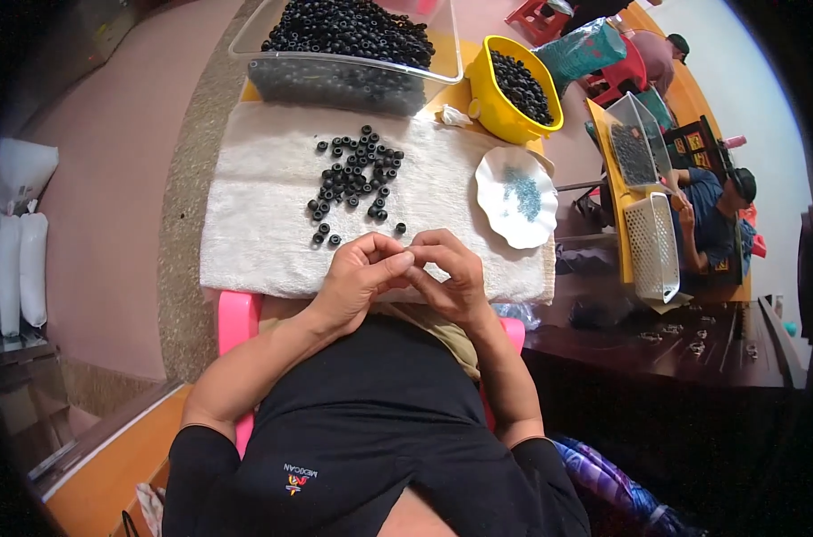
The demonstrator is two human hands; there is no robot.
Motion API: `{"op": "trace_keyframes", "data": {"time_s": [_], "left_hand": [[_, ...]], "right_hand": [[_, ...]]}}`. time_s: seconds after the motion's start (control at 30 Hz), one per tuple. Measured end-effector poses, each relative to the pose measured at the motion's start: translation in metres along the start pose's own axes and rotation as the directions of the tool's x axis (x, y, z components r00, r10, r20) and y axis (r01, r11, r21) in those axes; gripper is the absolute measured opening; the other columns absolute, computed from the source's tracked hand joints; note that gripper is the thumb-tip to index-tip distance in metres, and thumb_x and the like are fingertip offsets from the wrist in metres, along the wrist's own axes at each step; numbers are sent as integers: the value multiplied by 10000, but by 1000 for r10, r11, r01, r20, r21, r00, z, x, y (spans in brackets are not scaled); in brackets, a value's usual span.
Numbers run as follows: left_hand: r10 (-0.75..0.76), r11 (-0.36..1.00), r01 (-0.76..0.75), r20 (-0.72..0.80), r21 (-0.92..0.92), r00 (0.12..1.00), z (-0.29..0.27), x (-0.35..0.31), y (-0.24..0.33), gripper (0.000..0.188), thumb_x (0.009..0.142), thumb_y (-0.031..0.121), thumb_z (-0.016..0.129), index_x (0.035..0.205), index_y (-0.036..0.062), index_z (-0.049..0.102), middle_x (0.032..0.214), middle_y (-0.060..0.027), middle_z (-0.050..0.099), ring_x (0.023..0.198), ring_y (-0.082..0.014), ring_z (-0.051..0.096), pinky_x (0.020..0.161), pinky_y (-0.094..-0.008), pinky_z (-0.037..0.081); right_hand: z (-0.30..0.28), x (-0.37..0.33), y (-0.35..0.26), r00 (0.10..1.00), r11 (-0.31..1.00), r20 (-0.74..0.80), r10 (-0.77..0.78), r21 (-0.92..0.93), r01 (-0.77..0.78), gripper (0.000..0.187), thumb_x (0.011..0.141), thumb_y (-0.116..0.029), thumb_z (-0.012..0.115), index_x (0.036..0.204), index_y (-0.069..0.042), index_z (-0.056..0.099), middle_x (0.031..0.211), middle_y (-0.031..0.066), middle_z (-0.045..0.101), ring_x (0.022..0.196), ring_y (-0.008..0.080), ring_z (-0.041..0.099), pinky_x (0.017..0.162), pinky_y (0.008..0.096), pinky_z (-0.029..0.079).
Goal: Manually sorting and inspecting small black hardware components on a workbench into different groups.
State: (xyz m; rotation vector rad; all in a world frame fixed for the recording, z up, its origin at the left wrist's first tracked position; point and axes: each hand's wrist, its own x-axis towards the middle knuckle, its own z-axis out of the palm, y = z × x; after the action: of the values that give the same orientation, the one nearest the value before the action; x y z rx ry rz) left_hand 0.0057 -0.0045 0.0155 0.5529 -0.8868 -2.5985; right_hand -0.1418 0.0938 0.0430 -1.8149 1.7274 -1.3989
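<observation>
Both my hands meet over the near edge of a white cloth (254, 206). The fingertips of my left hand (360, 276) pinch together against those of my right hand (453, 276). Whatever sits between them is too small and covered to make out. Just beyond lies a loose scatter of small black ring-shaped pieces (357, 170), each with a hole, and a single black piece (400, 229) rests close to my fingertips. To the right, a white scalloped plate (496, 210) bears a spread of tiny blue-green bits (523, 192).
A clear plastic bin (335, 85) full of black pieces stands at the far edge. Beside it is a yellow tub (505, 116) of similar pieces, with a crumpled white scrap (454, 116) nearby. At right, a person (719, 210) sits by another table holding a white basket (648, 251).
</observation>
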Motion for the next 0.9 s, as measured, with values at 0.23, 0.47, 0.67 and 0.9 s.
{"op": "trace_keyframes", "data": {"time_s": [0.23,0.47,0.67,0.9], "left_hand": [[26,1000,-27,-78,-10,997,0,1,-3,126,944,144,647,1019,48,613,883,-38,658,776,-105,636,715,-266,557],[25,999,-22,-63,50,998,0,-2,-6,165,919,208,694,949,47,673,813,-20,658,701,-82,614,659,-231,538],[18,998,-14,-64,64,998,3,-2,-5,189,915,223,700,953,41,665,812,-24,656,694,-84,614,654,-227,538],[26,999,-24,-44,45,999,4,1,-5,193,923,210,691,961,27,643,824,-33,652,704,-90,616,669,-234,543]], "right_hand": [[-32,-1,5,990,994,-131,55,-91,-67,221,768,51,740,968,15,654,935,128,657,731,156,640,642,269,509],[-104,4,45,936,843,-281,212,-432,-321,148,806,-34,733,937,-2,673,857,86,671,642,136,617,619,256,495],[-117,12,70,928,626,-242,284,-686,-371,190,813,-172,712,953,-44,709,919,133,684,721,281,663,698,377,516],[-115,23,91,902,498,-244,355,-767,-403,230,811,-239,685,952,-62,729,946,147,706,867,337,679,813,414,518]]}}
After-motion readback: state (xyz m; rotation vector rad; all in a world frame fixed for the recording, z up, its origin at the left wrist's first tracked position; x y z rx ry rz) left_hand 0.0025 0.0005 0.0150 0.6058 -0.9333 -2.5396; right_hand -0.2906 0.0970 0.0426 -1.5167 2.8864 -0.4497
